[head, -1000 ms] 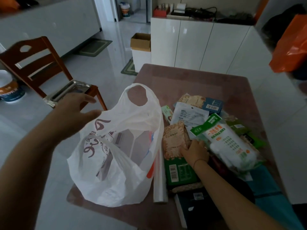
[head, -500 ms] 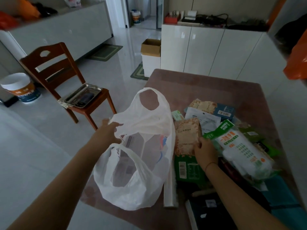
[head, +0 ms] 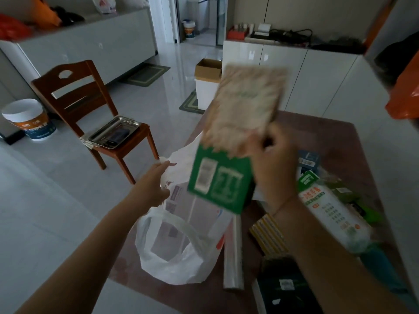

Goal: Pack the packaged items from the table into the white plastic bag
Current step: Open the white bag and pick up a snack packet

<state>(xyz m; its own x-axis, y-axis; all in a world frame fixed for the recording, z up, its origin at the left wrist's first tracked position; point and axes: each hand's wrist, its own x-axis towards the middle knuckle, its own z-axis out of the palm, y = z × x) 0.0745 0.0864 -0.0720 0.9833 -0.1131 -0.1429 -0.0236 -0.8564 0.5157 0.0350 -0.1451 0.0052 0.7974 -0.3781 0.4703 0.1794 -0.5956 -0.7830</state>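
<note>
The white plastic bag (head: 181,257) lies on the table's left side with some boxes showing through it. My left hand (head: 154,184) pinches the bag's far handle and holds it up. My right hand (head: 272,164) grips a flat tan-and-green packet (head: 235,137) by its right edge, lifted in the air above the bag and blurred. Several other packaged items stay on the table to the right, among them a white-and-green pack (head: 331,209) and a blue box (head: 308,159).
The reddish-brown table (head: 322,130) has a clear film roll (head: 233,252) beside the bag, a striped yellow packet (head: 267,234) and a dark packet (head: 285,288) near me. A wooden chair (head: 90,114) with a metal tray stands left. White cabinets (head: 294,78) stand behind.
My right hand has lifted the tan-and-green packet off the table into the air over the bag. My left hand has closed on the bag's handle and raised it.
</note>
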